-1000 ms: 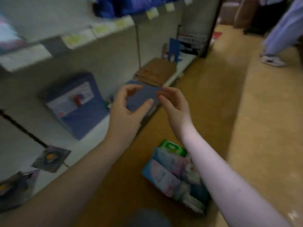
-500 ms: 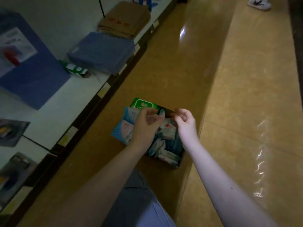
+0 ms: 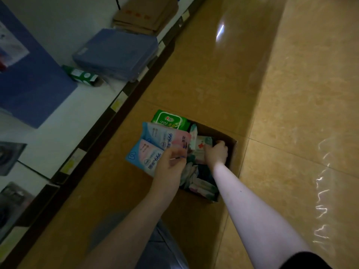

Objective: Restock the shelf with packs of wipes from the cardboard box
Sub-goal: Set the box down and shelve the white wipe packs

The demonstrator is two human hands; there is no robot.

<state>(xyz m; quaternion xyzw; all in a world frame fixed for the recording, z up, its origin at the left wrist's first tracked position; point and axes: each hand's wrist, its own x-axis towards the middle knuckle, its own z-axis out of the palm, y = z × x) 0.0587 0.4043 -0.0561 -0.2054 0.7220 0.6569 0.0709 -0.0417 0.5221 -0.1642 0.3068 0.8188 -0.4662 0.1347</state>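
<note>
The cardboard box stands on the floor beside the bottom shelf, filled with several packs of wipes. A green pack and two blue and pink packs stick up at its left end. My left hand is over that end, its curled fingers and thumb pinching the edge of the nearer blue and pink pack. My right hand reaches into the box and grips a white pack with a red cross. One green pack of wipes lies on the shelf.
On the shelf lie a stack of flat blue packets, brown cardboard packets and a large blue box. Yellow price labels run along the shelf's front edge. Glossy tan floor stretches to the right of the box. My knee is below my arms.
My hands left the blue packets on the shelf and came down to the box. The view tilted down with them. The right hand has sunk deeper and now grips the white pack.
</note>
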